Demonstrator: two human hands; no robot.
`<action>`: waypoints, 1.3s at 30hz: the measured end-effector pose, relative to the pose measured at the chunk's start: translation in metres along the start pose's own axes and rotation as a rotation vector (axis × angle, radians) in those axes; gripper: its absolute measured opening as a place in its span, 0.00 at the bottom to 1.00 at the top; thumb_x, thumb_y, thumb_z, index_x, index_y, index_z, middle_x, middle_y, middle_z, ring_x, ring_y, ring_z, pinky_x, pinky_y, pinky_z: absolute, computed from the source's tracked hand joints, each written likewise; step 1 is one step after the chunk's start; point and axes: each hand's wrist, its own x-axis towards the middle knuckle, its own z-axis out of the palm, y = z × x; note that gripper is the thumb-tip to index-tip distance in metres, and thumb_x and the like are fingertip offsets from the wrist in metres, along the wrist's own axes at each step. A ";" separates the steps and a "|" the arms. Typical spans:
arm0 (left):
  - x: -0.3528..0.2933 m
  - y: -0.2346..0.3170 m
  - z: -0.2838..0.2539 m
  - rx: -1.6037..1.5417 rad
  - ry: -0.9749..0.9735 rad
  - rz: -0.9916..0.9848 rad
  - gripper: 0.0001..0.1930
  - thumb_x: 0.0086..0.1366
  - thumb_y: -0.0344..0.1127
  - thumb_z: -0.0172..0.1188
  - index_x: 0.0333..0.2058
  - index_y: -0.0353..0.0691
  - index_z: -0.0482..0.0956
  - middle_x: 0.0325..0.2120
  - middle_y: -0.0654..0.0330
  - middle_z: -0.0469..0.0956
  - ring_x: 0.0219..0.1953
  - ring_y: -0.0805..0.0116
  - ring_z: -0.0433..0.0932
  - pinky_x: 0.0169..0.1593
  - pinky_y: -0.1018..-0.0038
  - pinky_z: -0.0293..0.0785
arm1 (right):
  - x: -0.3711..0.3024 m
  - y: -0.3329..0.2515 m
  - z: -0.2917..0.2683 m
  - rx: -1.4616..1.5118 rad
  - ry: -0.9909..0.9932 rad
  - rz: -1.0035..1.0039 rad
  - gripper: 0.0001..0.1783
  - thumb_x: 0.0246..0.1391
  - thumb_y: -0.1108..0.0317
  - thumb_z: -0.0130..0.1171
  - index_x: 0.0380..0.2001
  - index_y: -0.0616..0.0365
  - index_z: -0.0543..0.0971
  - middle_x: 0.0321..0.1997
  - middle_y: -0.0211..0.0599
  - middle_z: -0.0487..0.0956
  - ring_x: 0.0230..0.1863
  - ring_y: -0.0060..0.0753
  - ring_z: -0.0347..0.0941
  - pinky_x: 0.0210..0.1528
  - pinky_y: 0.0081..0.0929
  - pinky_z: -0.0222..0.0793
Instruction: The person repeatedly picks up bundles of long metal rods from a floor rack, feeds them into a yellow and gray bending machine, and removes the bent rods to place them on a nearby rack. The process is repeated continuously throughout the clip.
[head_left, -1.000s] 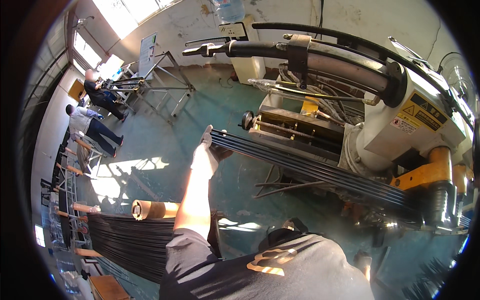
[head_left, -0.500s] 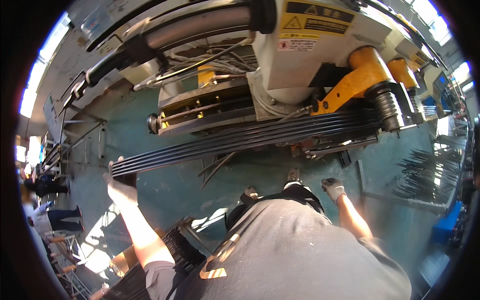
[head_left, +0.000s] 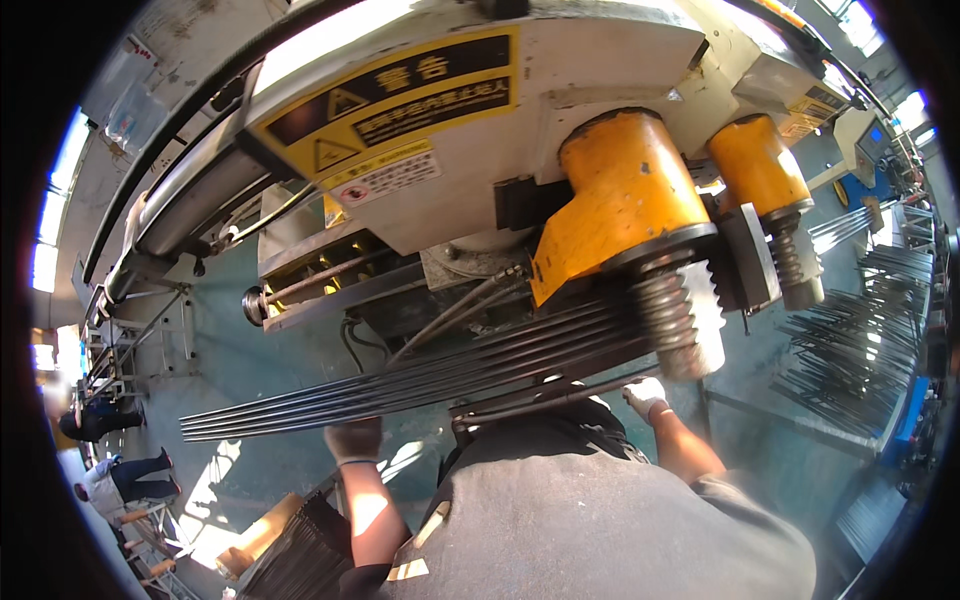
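The gloved left hand [head_left: 353,441] grips from below a bundle of long dark metal rods [head_left: 420,375], its fingers closed around them near the bundle's free left end, while the gloved right hand [head_left: 645,396] reaches up to the same rods just beside the ribbed roller [head_left: 685,320], though whether its fingers are clenched cannot be told. The rods run from the left hand rightward into a big white machine [head_left: 480,150], passing under 2 orange housings [head_left: 625,195], and a stack of similar rods [head_left: 300,555] lies below.
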 end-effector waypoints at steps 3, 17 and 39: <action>0.003 0.067 0.070 0.797 -0.175 0.527 0.12 0.69 0.39 0.71 0.47 0.44 0.92 0.45 0.50 0.91 0.52 0.40 0.87 0.61 0.49 0.84 | 0.022 0.034 -0.041 -0.065 0.010 -0.009 0.21 0.74 0.50 0.54 0.52 0.48 0.91 0.48 0.47 0.92 0.51 0.57 0.87 0.54 0.50 0.80; -0.011 0.058 0.091 -1.223 -0.145 -0.770 0.21 0.77 0.42 0.67 0.63 0.41 0.85 0.62 0.51 0.86 0.64 0.47 0.83 0.69 0.46 0.79 | 0.015 -0.016 -0.044 -0.184 0.419 -0.266 0.18 0.74 0.53 0.58 0.52 0.49 0.90 0.50 0.48 0.91 0.54 0.56 0.87 0.58 0.49 0.80; 0.012 0.134 -0.009 -1.363 -0.445 0.052 0.41 0.70 0.42 0.57 0.78 0.27 0.67 0.76 0.40 0.72 0.78 0.41 0.69 0.85 0.50 0.60 | -0.176 -0.197 -0.245 1.488 1.230 -0.436 0.22 0.80 0.58 0.60 0.64 0.65 0.85 0.53 0.34 0.88 0.52 0.28 0.82 0.58 0.29 0.77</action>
